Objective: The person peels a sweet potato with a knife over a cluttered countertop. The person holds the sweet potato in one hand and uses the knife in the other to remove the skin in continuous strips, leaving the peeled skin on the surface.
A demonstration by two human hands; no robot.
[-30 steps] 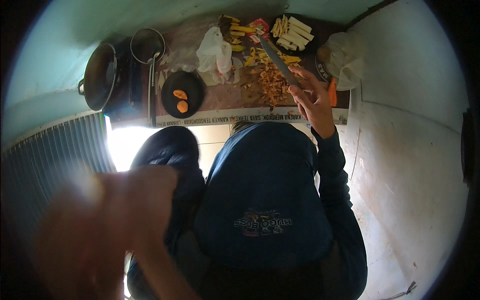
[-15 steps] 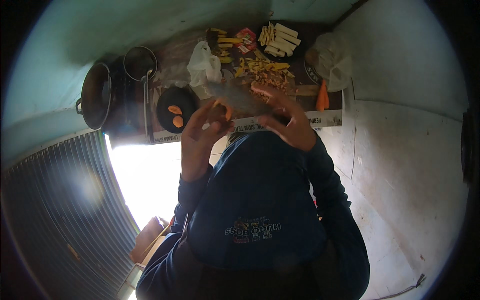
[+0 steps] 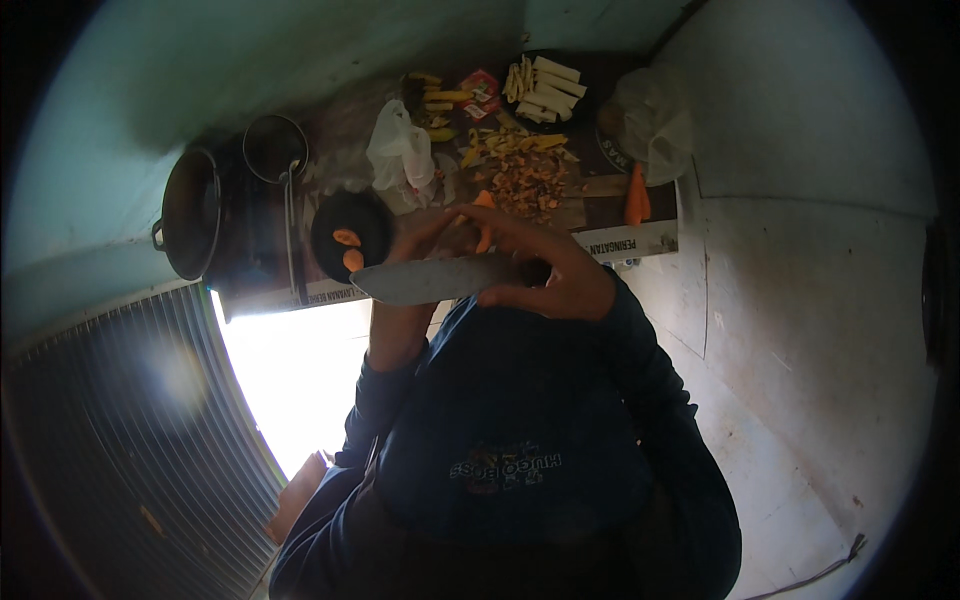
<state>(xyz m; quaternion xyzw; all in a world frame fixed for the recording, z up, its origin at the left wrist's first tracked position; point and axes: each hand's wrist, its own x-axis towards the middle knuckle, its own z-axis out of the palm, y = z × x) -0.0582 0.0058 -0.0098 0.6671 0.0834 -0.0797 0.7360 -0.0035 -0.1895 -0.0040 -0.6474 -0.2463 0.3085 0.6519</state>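
My right hand (image 3: 560,275) is closed round the dark handle of a broad-bladed knife (image 3: 430,279). The blade lies nearly level, tip to the left, across my left hand and wrist. Behind it, my left hand (image 3: 425,238) grips an orange piece of carrot (image 3: 485,212); the fingers are partly hidden by the blade. My right fingertips reach over beside the carrot. Orange and yellowish peelings (image 3: 525,185) lie scattered on the table beyond my hands. On a black plate (image 3: 375,220) to the left rest two orange pieces (image 3: 349,238).
Carrots (image 3: 637,195) lie at the table's right edge, near a clear plastic bag (image 3: 660,125). At the back, pale cut sticks and rolls (image 3: 552,90) fill a dark plate. A white plastic bag (image 3: 398,145) sits mid-table. A wok (image 3: 192,215) and a pan (image 3: 275,148) stand left.
The knife has swung down and toward me, from beyond my hands to across my left wrist. My right hand's fingers have moved left, over to the carrot. The view has shifted slightly.
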